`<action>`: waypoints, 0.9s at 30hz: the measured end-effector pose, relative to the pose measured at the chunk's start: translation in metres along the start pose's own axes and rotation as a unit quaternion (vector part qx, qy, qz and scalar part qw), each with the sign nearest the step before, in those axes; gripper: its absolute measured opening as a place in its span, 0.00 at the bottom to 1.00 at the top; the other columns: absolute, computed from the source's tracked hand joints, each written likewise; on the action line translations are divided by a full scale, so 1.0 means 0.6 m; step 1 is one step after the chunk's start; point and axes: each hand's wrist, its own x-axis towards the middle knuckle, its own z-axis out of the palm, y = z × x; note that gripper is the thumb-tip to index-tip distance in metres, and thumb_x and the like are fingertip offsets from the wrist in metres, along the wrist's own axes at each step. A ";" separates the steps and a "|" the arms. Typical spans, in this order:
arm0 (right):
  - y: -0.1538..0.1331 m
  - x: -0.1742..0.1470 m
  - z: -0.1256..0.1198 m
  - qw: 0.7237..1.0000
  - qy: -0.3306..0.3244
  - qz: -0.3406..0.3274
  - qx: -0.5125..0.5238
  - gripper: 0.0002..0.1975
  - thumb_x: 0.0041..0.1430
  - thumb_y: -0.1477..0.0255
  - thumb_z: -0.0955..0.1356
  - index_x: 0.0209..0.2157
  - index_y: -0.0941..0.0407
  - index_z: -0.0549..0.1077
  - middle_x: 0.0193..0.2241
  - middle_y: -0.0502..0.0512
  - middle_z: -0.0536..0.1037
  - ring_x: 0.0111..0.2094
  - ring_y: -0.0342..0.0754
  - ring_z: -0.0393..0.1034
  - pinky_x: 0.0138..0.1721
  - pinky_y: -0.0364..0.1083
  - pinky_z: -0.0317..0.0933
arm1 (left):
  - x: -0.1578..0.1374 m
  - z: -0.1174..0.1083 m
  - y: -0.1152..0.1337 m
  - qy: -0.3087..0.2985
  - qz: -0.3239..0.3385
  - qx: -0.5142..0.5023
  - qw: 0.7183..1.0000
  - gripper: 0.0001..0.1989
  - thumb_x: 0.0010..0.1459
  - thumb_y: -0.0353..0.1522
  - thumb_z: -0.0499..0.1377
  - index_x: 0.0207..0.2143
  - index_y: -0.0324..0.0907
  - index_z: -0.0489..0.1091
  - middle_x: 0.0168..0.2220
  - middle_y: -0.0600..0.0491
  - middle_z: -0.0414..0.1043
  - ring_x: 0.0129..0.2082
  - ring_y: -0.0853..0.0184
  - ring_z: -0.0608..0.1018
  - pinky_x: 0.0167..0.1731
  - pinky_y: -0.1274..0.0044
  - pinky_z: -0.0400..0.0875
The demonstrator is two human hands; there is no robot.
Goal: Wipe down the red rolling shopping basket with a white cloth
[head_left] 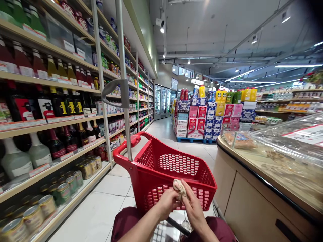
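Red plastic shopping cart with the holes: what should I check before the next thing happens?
1. Red plastic shopping cart standing upright: ok.
2. Left hand gripping the crumpled cream-coloured cloth: ok, its fingers are curled at the cloth.
3. Right hand at the cloth: ok, it lies against the other side.
4. A hand free for the cart: not ok, both are at the cloth.
5. Cloth touching the cart: cannot tell; it shows in front of the near wall.
6. Cart wheels: cannot tell, they aren't clearly visible.
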 end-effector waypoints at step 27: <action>0.053 0.020 -0.081 0.981 0.055 -0.029 -0.183 0.20 0.57 0.73 0.57 0.50 0.54 0.65 0.52 0.56 0.65 0.53 0.49 0.58 0.53 0.53 0.55 | -0.003 -0.013 0.043 0.036 0.023 0.123 0.992 0.16 0.48 0.28 0.50 0.39 0.38 0.70 0.38 0.48 0.74 0.40 0.64 0.74 0.44 0.71 0.65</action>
